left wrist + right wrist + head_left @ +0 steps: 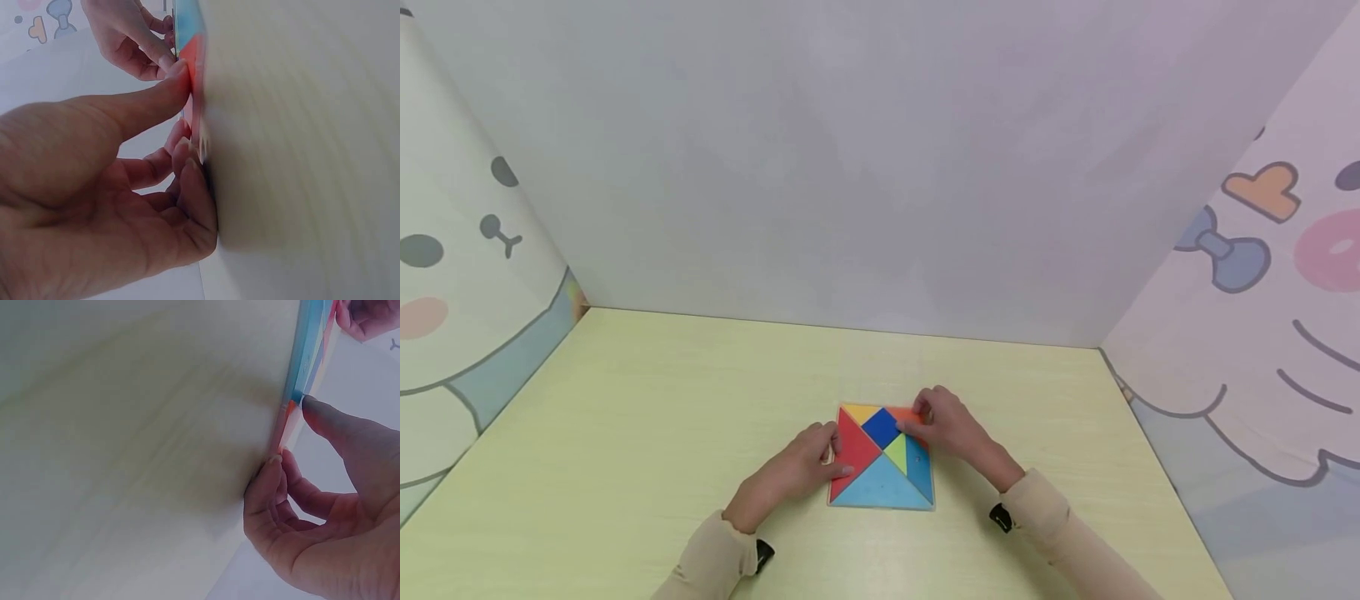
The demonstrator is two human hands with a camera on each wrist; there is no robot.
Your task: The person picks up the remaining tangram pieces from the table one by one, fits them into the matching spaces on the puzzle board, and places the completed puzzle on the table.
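A square tangram puzzle lies on the table in a thin clear tray (880, 507). Its pieces include a red triangle (854, 448), a light blue triangle (882, 487), a dark blue square (881, 428), a yellow piece (860, 412), a green triangle (898, 452), a blue parallelogram (918, 467) and an orange piece (907, 413). My left hand (801, 461) grips the puzzle's left side, thumb on the red triangle and fingers curled at the edge. At the upper right corner my right hand (953, 427) holds the puzzle, its thumb by the square and partly hiding the orange piece.
The pale wood-grain table (700, 383) extends around the puzzle. A plain light wall (850, 167) stands behind it, and cartoon-printed panels (1240, 333) border both sides. Both forearms wear light sleeves (1037, 504) with a black band at the wrist.
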